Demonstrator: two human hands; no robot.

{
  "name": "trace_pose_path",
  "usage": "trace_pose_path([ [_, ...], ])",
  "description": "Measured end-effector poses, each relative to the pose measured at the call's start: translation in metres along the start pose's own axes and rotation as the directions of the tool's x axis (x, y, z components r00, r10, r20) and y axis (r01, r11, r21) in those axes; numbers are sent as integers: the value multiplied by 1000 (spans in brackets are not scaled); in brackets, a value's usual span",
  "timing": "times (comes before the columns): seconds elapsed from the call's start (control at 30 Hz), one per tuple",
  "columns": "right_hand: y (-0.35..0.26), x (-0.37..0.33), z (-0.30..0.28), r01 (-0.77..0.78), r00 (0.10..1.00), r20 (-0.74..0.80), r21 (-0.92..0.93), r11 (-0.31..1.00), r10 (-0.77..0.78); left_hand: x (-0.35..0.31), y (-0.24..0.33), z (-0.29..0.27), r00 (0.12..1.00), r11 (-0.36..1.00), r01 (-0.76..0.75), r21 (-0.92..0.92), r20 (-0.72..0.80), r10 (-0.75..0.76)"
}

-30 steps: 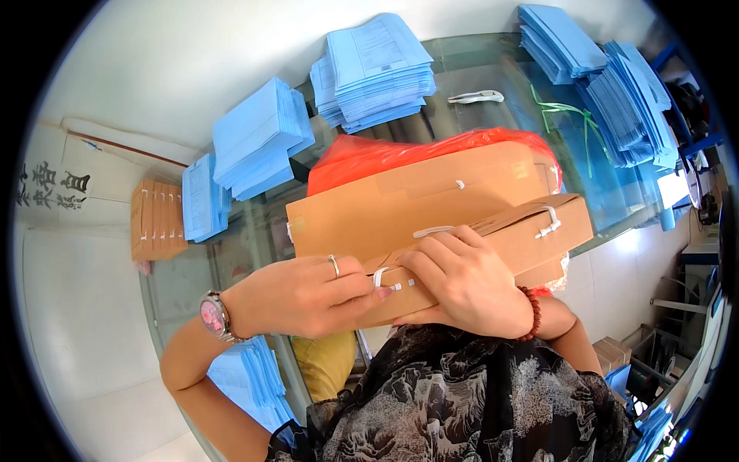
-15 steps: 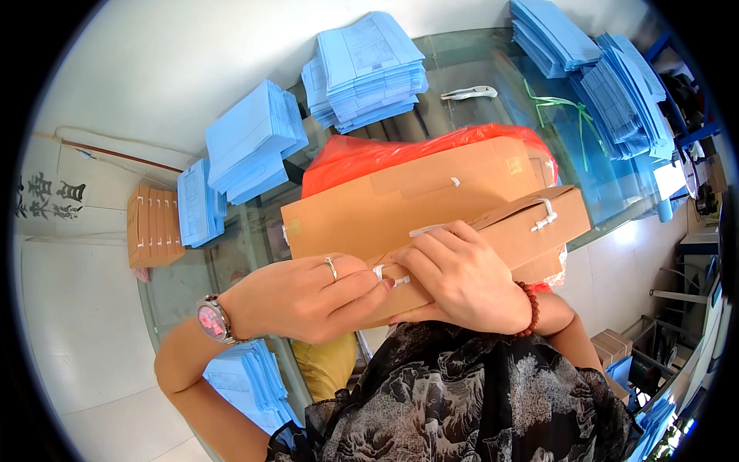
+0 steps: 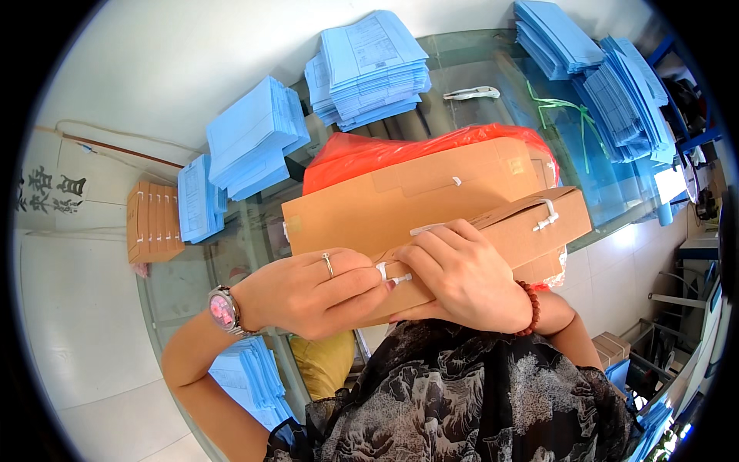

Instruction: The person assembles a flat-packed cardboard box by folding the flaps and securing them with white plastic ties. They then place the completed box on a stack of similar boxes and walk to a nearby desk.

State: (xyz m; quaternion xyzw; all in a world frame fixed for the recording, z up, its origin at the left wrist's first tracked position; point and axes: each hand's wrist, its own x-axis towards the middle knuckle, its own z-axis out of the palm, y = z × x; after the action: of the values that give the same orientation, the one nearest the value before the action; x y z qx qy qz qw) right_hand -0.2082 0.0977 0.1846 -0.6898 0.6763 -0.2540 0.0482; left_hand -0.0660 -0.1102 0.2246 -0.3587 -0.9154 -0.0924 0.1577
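Observation:
A narrow brown cardboard file box [image 3: 493, 250] is tilted up close to my body, its long edge toward me. White plastic clasps sit on that edge: a right clasp [image 3: 546, 215] is looped over it, and a left clasp [image 3: 399, 279] lies between my hands. My left hand [image 3: 323, 292], with a ring and a watch, has its fingers pinched at the left clasp. My right hand [image 3: 462, 273], wearing a beaded bracelet, wraps over the box's edge and grips it. Under this box rests another flat cardboard box [image 3: 369, 208].
A red plastic bag [image 3: 431, 145] lies behind the boxes on the glass table. Blue folder stacks [image 3: 373, 69] stand along the back, with more folders [image 3: 623, 100] at the right. A white utility knife [image 3: 472, 93] and green ribbon [image 3: 566, 104] lie there. Brown boxes [image 3: 154, 223] stand at far left.
My left hand has shifted very slightly right and stays pinched at the left clasp. My right hand and the box hold almost the same place.

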Motion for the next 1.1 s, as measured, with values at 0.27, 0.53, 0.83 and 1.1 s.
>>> trace_pose_path([
  [0.27, 2, 1, 7, 49, 990, -130, -49, 998, -55, -7, 1, 6, 1000, 1000, 5, -27, 21, -4],
  [0.53, 2, 1, 7, 57, 987, -145, -47, 997, -63, -12, -15, 4, 985, 931, 170, -324, 85, -151],
  [0.83, 0, -1, 9, 45, 992, -119, -61, 997, -52, 19, -46, 10, 735, 256, 667, -700, 561, -380],
  [1.1, 2, 0, 8, 45, 993, -112, -39, 998, -49, 41, -47, 0, 728, 453, 682, -574, 591, -347],
])
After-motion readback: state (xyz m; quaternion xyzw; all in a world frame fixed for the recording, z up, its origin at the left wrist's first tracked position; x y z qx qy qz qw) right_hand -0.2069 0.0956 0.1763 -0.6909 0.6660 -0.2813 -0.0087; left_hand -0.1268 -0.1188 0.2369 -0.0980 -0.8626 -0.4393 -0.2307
